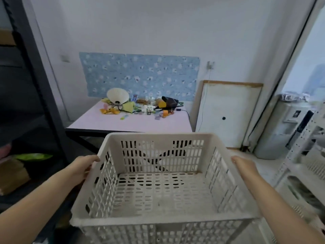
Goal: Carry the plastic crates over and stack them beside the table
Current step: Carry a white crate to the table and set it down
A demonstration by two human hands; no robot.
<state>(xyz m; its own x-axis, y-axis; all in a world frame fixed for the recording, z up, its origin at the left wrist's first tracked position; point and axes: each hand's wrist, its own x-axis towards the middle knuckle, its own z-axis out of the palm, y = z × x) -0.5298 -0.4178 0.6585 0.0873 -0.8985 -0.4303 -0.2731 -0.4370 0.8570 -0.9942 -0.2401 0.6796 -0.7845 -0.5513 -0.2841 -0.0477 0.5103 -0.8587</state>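
I hold a white slotted plastic crate (158, 194) in front of me, empty and level, above the floor. My left hand (82, 166) grips its left rim, fingers curled under the edge. My right hand (243, 167) grips the right rim the same way. Ahead stands the table (133, 124) with a pink top and black frame, its near edge just beyond the crate's far wall. More white crates (299, 191) sit low at the right.
Clutter covers the table's far half: a round white fan (117, 95), a dark bag (169, 102), yellow items. A black shelf frame (35, 76) rises at left. A white board (226, 113) leans on the wall right of the table, with a water dispenser (281, 127) further right.
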